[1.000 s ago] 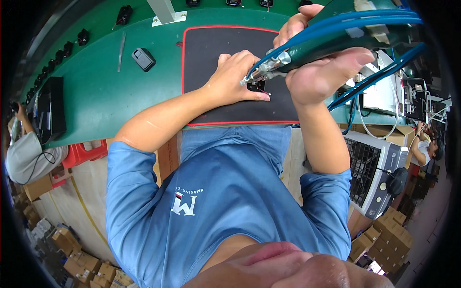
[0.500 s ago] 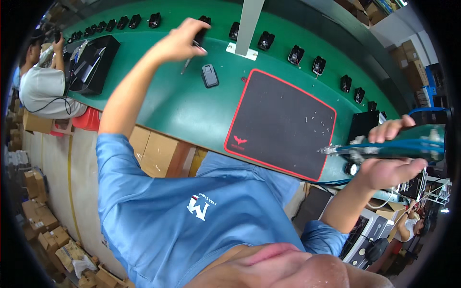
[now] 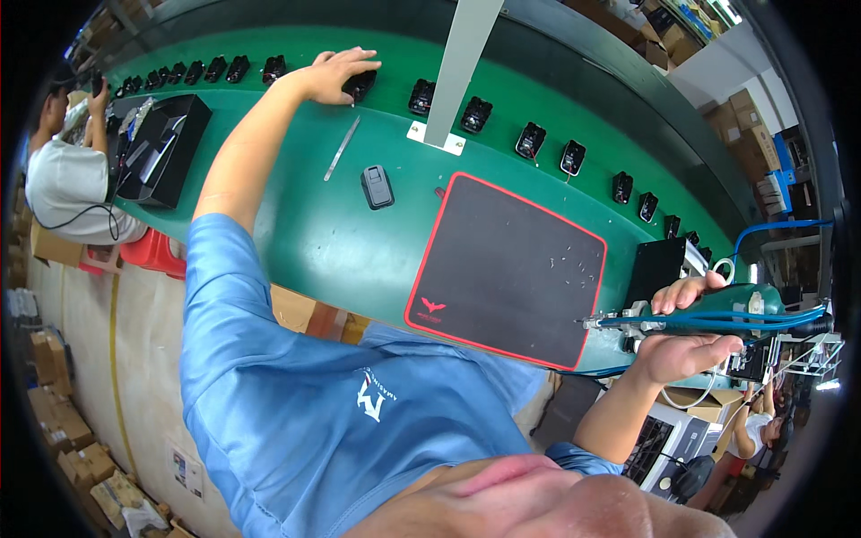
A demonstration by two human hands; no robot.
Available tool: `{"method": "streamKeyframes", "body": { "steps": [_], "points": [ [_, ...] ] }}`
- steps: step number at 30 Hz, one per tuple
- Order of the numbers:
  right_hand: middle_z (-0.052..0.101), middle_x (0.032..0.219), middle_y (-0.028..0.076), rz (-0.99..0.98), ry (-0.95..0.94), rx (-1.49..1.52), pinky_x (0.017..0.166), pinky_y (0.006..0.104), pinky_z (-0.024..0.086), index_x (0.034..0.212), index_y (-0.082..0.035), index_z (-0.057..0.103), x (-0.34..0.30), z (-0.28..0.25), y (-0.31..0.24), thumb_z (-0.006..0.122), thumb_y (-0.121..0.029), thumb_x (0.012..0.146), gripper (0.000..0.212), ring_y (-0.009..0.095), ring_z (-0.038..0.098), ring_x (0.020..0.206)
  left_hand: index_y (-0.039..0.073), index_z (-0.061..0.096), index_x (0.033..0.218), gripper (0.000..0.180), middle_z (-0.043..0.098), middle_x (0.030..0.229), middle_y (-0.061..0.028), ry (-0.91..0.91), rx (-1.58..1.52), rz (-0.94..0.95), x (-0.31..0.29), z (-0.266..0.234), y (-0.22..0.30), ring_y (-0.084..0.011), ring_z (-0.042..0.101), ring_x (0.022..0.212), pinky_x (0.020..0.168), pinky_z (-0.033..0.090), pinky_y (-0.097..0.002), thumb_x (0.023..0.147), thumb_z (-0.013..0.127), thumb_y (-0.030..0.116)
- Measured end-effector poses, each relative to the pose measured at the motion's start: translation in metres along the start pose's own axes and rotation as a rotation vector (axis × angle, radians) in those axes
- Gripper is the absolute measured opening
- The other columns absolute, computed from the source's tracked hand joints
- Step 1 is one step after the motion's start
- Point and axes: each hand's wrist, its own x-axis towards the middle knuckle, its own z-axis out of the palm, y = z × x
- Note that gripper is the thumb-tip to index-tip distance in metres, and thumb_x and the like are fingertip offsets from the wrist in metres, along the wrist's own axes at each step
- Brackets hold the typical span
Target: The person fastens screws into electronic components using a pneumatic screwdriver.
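Observation:
My left hand (image 3: 336, 76) reaches over a black housing (image 3: 361, 86) in the row along the back of the green bench. Its fingers are stretched and apart, with the thumb at the near side; firm contact is hard to see. Tweezers (image 3: 342, 148) lie on the bench just below that hand, and a grey-black oblong case (image 3: 378, 187) sits to their right. At the right, my right hand (image 3: 686, 350) is wrapped round a green cylindrical tool (image 3: 749, 303) with blue hoses. The tool's thin metal nose (image 3: 596, 321) points left over the edge of a black mat.
The red-edged black mat (image 3: 511, 269) has small loose bits on it. More black housings (image 3: 531, 140) line the back strip. A metal post (image 3: 462, 76) rises from the bench. A black bin (image 3: 184, 157) stands at left beside another person (image 3: 67, 184).
My left hand has let go of the tweezers, which now lie flat, and has moved farther back to the black housing. The view has shifted; my right hand stays on the green tool.

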Motion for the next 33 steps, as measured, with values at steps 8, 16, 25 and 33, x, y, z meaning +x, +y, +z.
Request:
{"method": "streamKeyframes", "body": {
  "steps": [8, 16, 25, 33],
  "points": [
    [0.051, 0.082, 0.007, 0.005, -0.036, 0.029, 0.054, 0.0263, 0.042, 0.128, 0.002, 0.053, -0.005, -0.005, 0.002, 0.037, -0.085, 0.092, 0.095, 0.014, 0.048, 0.063, 0.016, 0.038, 0.158, 0.097, 0.040, 0.160, -0.0086, 0.010, -0.263, -0.068, 0.011, 0.026, -0.008, -0.0300, 0.042, 0.147, 0.122, 0.032, -0.0471, 0.076, 0.087, 0.030],
    [0.051, 0.085, 0.005, 0.028, -0.112, 0.074, 0.061, 0.0276, 0.042, 0.130, -0.003, 0.053, -0.013, -0.017, 0.000, 0.038, -0.084, 0.093, 0.091, 0.014, 0.048, 0.069, 0.007, 0.050, 0.146, 0.087, 0.053, 0.147, -0.0182, 0.393, -0.427, -0.220, 0.014, 0.063, 0.025, -0.0356, 0.052, 0.137, 0.114, 0.043, -0.0435, 0.077, 0.087, 0.044],
    [0.053, 0.087, 0.007, 0.045, -0.129, -0.015, 0.064, 0.0308, 0.044, 0.135, 0.003, 0.051, 0.001, 0.011, 0.005, 0.032, -0.091, 0.088, 0.107, 0.016, 0.050, 0.072, 0.005, 0.054, 0.144, 0.091, 0.068, 0.127, -0.0131, 0.816, -0.540, 0.242, -0.082, -0.010, 0.170, -0.0272, 0.065, 0.117, 0.104, 0.048, -0.0402, 0.067, 0.097, 0.027],
    [0.051, 0.064, 0.003, 0.067, 0.016, 0.139, 0.049, 0.0251, 0.041, 0.116, 0.000, 0.059, 0.002, 0.076, -0.030, 0.020, -0.079, 0.100, 0.090, 0.012, 0.047, 0.052, 0.013, 0.057, 0.139, 0.082, 0.062, 0.126, -0.0098, 0.197, -0.851, 0.493, -0.069, 0.047, 0.366, -0.0313, 0.055, 0.121, 0.106, 0.035, -0.0446, 0.070, 0.093, 0.040]
  ]
}}
